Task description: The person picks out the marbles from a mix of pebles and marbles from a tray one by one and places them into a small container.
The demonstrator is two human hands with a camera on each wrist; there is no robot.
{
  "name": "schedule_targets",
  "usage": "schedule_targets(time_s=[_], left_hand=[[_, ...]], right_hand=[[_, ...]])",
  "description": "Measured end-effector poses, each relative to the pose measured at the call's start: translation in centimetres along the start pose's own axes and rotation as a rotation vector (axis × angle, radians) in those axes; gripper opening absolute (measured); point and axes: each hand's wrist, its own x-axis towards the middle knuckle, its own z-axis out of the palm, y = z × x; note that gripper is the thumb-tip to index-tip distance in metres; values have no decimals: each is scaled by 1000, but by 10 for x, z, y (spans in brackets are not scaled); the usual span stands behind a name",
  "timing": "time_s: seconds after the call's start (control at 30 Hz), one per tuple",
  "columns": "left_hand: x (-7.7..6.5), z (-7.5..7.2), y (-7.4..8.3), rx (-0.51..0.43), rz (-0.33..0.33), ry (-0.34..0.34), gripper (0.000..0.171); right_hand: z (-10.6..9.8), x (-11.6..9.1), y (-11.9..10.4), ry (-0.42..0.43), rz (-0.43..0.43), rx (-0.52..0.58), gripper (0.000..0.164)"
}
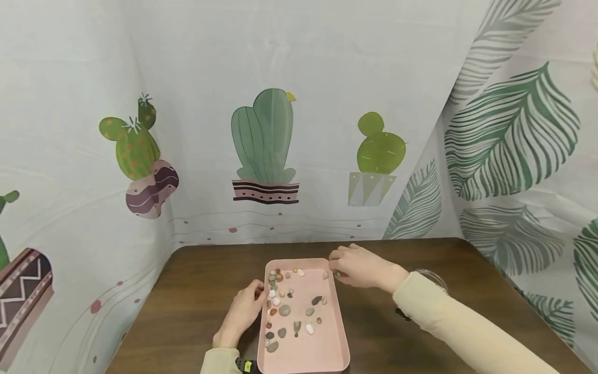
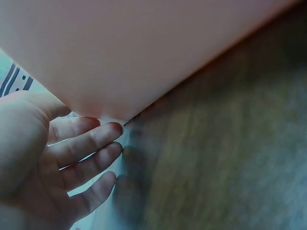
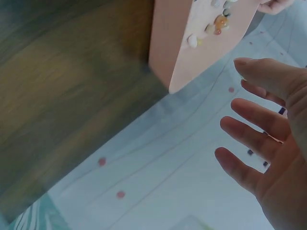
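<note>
A pink rectangular tray (image 1: pixel 322 358) on the table holds several pebbles of mixed colours, many lined up along its left side. My left hand (image 1: pixel 243 311) is at the tray's left wall, its loosely extended fingers (image 2: pixel 88 143) touching the lower part of the tray in the left wrist view. Over the far right corner, my right hand (image 1: pixel 357 265) pinches a small greenish pebble (image 1: pixel 336 274) between thumb and fingertip. Most of that pebble is hidden; only a sliver shows in the right wrist view. Inside the tray lie a white pebble (image 1: pixel 310 328) and a grey-green pebble (image 1: pixel 285 310).
A clear round dish (image 1: pixel 432 277) stands on the dark wooden table (image 1: pixel 383 332) to the right, partly hidden by my right sleeve. A cloth (image 1: pixel 327 218) printed with cacti and leaves hangs behind the table and on both sides.
</note>
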Motion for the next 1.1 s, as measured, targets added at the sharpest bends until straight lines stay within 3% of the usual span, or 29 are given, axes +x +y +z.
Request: schedule_targets(time_s=[0.27,0.53,0.67,0.87,1.1], left_hand=[[-1,-2,1,-2,-10,-13,13],[0,-1,2,-7,-14,-20,12],[0,-2,3,-9,-17,-21,13],[0,-2,2,-7,-22,-26,14],[1,0,0,-4,-31,-24,13]], right_hand=[[-10,-47,21,4,60,-1,13],[-24,-96,55,188,141,23,18],[-29,-120,63,232,198,27,21],[-24,-150,66,224,298,2,23],[-5,-171,65,119,445,88,23]])
